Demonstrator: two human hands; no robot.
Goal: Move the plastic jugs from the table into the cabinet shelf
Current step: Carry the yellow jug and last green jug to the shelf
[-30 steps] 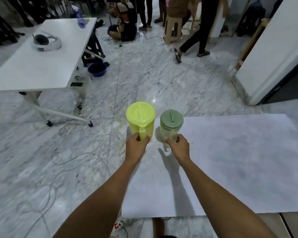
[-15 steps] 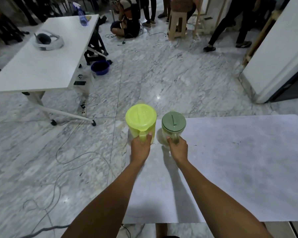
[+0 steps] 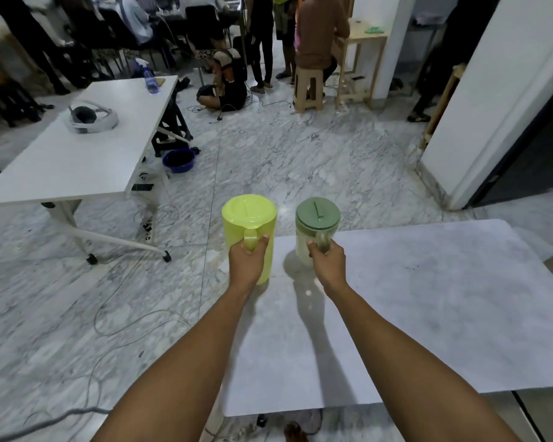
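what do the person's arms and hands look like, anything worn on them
Both forearms are bare: no sleeves reach into view. The left hand and right hand wear no gloves, and no watch, bracelet or ring shows on either wrist or on the visible fingers. Nails look short and unpainted. No cables or markings are on the arms.

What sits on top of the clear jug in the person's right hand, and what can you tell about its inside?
A dark green lid closes the clear jug held by the right hand. Its wall looks cloudy and pale; whether it holds anything cannot be told.
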